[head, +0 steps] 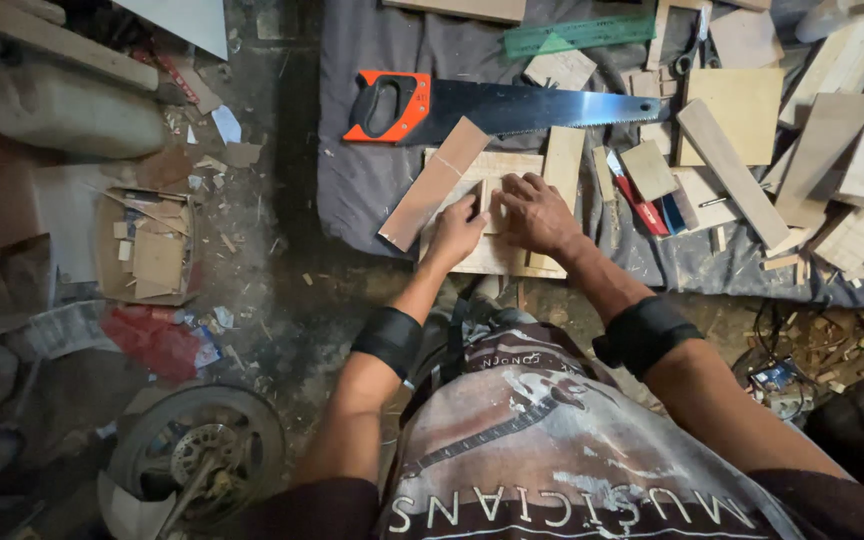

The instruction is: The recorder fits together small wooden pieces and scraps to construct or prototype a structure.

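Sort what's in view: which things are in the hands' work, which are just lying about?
In hand:
left hand and right hand, both on a small wood piece
pale wooden board under it

Lying about:
hand saw, orange handle
green ruler
scissors
red-handled tool
offcut pile
long brown strip, leaning on the board

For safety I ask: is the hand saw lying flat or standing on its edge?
Lying flat. The hand saw shows its whole blade side and orange handle on the grey cloth.
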